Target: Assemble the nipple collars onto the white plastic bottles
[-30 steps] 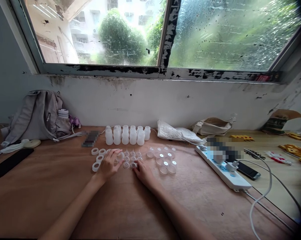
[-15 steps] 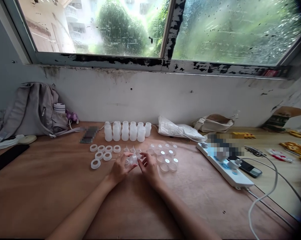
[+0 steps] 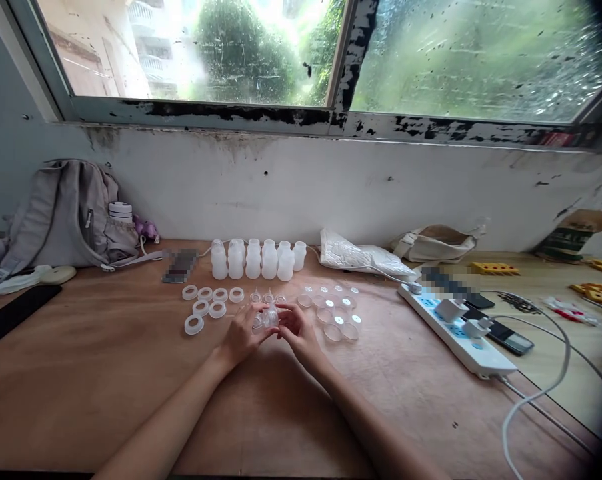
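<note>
Between my two hands is a clear bottle nipple [image 3: 271, 315], its tip pointing up. My left hand [image 3: 243, 337] grips it from the left with thumb and fingers. From the right, the curled fingers of my right hand [image 3: 299, 333] close on the same nipple and partly hide it. Just beyond my fingers stand more clear nipples [image 3: 255, 297]. White screw rings [image 3: 193, 325] lie in rows left of my left hand. Beside my right hand are several clear round caps [image 3: 333, 332] with white spots. Frosted baby bottles [image 3: 253, 260] stand in a cluster behind.
A white power strip [image 3: 461, 333] with plugs and cables lies on the right of the wooden table [image 3: 131, 387]. A grey backpack [image 3: 71, 213] and a black flat case [image 3: 18, 315] are at left. A white plastic bag [image 3: 348, 252] and beige pouch [image 3: 438, 245] rest by the wall.
The nipple has turned from lying sideways to tip up between my hands. My right hand's fingers have shifted around it. The view has moved slightly.
</note>
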A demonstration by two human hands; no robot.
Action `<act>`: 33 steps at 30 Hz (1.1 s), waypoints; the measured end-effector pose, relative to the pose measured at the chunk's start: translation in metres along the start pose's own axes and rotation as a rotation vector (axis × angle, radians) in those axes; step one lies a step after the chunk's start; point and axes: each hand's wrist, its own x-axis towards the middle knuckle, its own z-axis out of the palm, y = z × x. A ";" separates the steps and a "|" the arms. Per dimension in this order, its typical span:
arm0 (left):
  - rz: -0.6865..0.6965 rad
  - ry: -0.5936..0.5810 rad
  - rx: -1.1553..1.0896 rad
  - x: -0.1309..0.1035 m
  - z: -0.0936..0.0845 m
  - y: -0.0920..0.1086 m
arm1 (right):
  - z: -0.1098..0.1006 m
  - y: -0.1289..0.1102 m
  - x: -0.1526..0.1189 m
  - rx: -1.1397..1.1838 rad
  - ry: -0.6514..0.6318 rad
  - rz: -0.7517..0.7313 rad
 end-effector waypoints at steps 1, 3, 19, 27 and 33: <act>-0.004 0.001 -0.006 0.000 0.000 0.000 | 0.000 -0.002 0.000 0.052 -0.001 0.019; -0.015 0.006 -0.027 -0.001 0.000 0.001 | -0.001 -0.006 0.000 0.127 -0.005 0.059; 0.083 0.018 -0.077 -0.001 -0.003 0.013 | -0.005 -0.007 0.000 0.199 -0.047 0.146; 0.069 0.046 -0.106 -0.004 -0.003 0.013 | -0.011 -0.004 0.004 0.329 0.146 0.189; 0.075 0.030 -0.166 -0.004 -0.004 0.014 | -0.010 -0.004 0.003 0.378 -0.030 0.328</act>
